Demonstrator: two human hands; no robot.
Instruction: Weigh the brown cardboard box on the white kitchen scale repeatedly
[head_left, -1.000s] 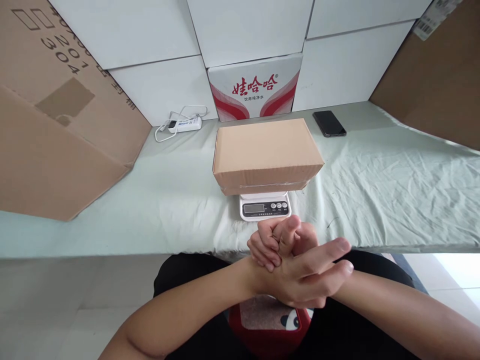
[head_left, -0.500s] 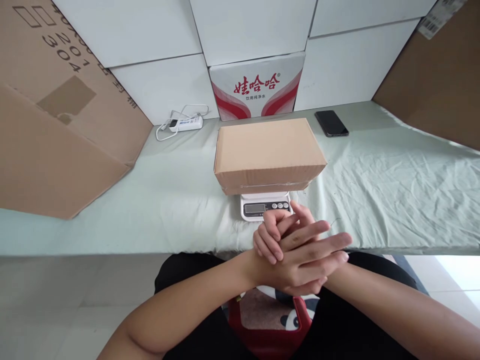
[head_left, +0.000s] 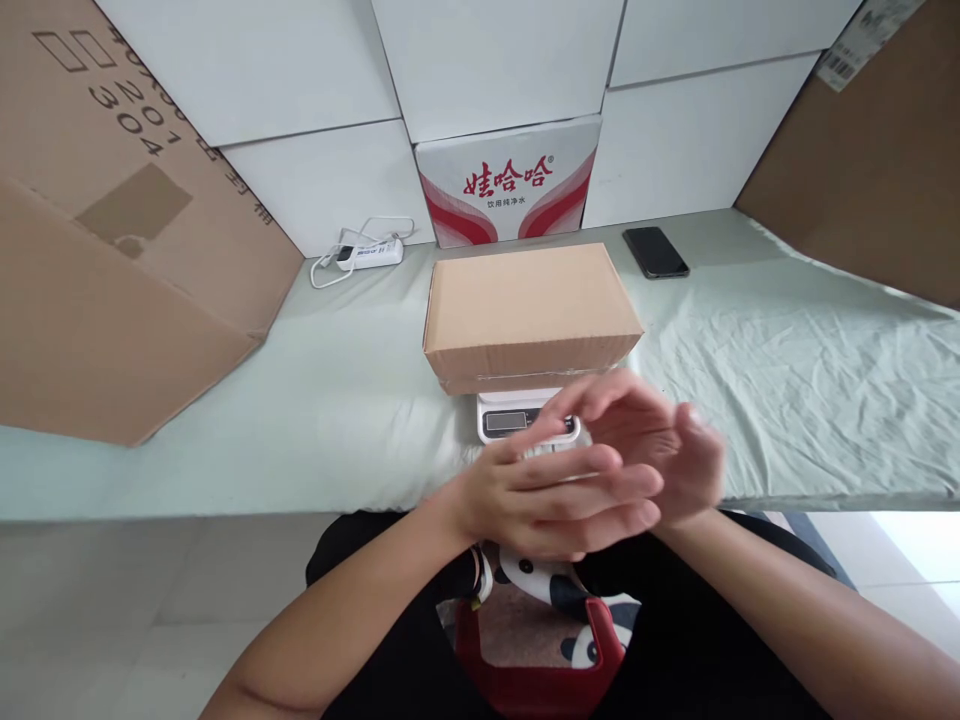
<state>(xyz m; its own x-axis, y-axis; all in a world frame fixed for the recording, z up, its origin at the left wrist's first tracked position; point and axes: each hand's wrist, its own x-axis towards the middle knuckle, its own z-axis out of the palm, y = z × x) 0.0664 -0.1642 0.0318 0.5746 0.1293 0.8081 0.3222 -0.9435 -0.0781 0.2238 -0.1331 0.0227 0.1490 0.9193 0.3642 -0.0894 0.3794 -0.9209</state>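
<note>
Hovering empty over the tabletop (head_left: 225,440) edge, left hand (head_left: 555,495) lay flat and open across the loosely open right hand (head_left: 660,450), just in front of the scale (head_left: 501,418). Cardboard box (head_left: 529,315) sat on the scale, overhanging it and shading the display. Best kept both hands off box and scale so the reading settled; phone (head_left: 655,251) and power strip (head_left: 367,255) lay well behind.

A packing station: a closed carton (head_left: 529,315) on a weighing scale (head_left: 517,418), flattened cardboard (head_left: 112,260) around.
</note>
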